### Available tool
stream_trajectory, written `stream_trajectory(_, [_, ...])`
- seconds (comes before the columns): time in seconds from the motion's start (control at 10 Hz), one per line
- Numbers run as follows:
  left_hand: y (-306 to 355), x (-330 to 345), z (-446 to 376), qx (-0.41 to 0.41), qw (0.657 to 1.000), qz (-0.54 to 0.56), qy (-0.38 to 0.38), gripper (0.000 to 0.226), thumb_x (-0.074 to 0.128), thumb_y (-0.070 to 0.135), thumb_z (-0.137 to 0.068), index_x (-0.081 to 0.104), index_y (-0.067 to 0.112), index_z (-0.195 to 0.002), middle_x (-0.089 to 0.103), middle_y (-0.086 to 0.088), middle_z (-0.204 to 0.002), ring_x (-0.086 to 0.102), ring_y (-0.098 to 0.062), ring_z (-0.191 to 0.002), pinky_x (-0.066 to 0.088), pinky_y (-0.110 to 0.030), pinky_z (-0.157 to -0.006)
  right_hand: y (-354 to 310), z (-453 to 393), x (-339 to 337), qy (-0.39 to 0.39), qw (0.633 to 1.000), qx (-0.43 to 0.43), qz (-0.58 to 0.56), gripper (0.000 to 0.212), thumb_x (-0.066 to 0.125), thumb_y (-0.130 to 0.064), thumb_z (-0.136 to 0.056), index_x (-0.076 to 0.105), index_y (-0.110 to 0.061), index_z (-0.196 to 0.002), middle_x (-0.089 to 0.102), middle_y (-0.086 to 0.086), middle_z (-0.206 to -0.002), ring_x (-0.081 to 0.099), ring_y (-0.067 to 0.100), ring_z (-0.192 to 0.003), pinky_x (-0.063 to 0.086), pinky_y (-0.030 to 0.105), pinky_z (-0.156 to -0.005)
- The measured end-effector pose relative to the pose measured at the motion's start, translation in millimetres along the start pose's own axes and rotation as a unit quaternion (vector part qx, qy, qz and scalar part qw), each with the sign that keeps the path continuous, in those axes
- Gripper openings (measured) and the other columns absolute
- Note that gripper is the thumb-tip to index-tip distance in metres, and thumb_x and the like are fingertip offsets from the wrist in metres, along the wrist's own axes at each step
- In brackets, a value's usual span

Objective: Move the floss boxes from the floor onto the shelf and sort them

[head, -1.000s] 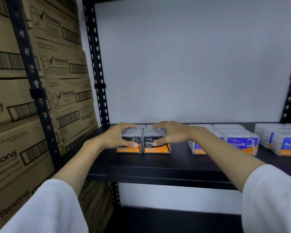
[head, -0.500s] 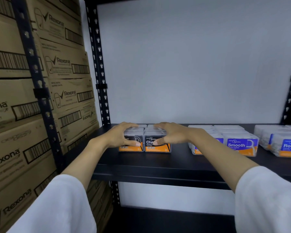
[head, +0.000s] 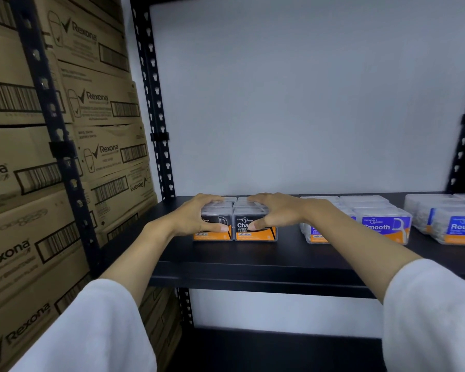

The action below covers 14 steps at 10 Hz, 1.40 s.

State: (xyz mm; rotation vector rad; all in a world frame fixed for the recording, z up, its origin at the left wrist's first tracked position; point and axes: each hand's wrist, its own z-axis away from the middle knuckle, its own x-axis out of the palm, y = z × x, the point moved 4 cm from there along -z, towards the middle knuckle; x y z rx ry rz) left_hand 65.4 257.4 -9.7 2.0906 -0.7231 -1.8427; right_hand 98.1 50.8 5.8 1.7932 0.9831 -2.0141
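Black steel shelving fills the view, its perforated uprights rising against a pale wall, with a second dark shelf board lower down. Stacked brown cardboard cartons printed "Rexona" crowd the neighbouring bay on the left side. White sleeves cover both forearms, which reach in over the shelf edge. On the shelf stand three groups of clear floss boxes: two black-and-orange boxes side by side and touching at the left, with more rows behind them; purple "Smooth" boxes near the middle, set apart from the black pair; blue "Round" boxes further right at the frame edge. The left hand curls over the left black box, fingers on its lid and thumb pressed across its front label. The right hand grasps the right black box the same way, fingers draped over the top, thumb on the front face beside the word "Cha".
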Motion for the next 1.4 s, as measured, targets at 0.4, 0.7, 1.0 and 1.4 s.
stream_trajectory(0.4, [-1, 1, 0, -0.009, 0.999, 0.035, -0.015, 0.086, 0.079, 0.047, -0.067, 0.037, 0.033, -0.141, 0.033, 0.004, -0.148, 0.036, -0.016, -0.132, 0.034, -0.04, -0.113, -1, -2, 5, -0.014, 1.0, 0.007, 0.019, 0.082, 0.056, -0.04, -0.092, 0.005, -0.019, -0.152, -0.003, 0.008, -0.161, -0.011, 0.02, -0.148, 0.005, 0.042, -0.12])
stream_trajectory(0.7, [5, -2, 2, -0.002, 1.0, -0.006, -0.023, 0.084, 0.076, 0.047, -0.073, 0.034, 0.031, -0.144, 0.032, 0.004, -0.15, 0.035, -0.014, -0.133, 0.033, -0.036, -0.113, 2, -3, 6, 0.007, 1.0, 0.007, 0.012, 0.082, 0.058, -0.043, -0.089, 0.01, -0.021, -0.152, 0.001, 0.005, -0.16, 0.0, 0.024, -0.148, 0.014, 0.041, -0.119])
stream_trajectory(1.0, [13, -5, 7, -0.011, 0.999, -0.04, -0.015, 0.086, 0.074, 0.05, -0.075, 0.03, 0.031, -0.148, 0.016, 0.004, -0.16, 0.017, -0.017, -0.146, 0.018, -0.037, -0.119, -4, 0, 0, 0.015, 0.999, -0.014, 0.035, 0.079, 0.058, -0.044, -0.089, 0.017, -0.016, -0.151, 0.018, 0.004, -0.156, 0.017, 0.022, -0.143, 0.022, 0.037, -0.117])
stream_trajectory(1.4, [98, -11, 33, 0.051, 0.997, 0.021, 0.055, 0.044, 0.063, 0.044, -0.088, 0.055, 0.03, -0.129, 0.044, 0.004, -0.146, 0.036, -0.014, -0.137, 0.028, -0.026, -0.104, 9, 91, -36, 0.196, 0.976, -0.031, -0.086, 0.028, 0.055, -0.02, -0.093, 0.062, -0.017, -0.119, 0.062, 0.004, -0.121, 0.057, 0.016, -0.11, 0.042, 0.024, -0.092])
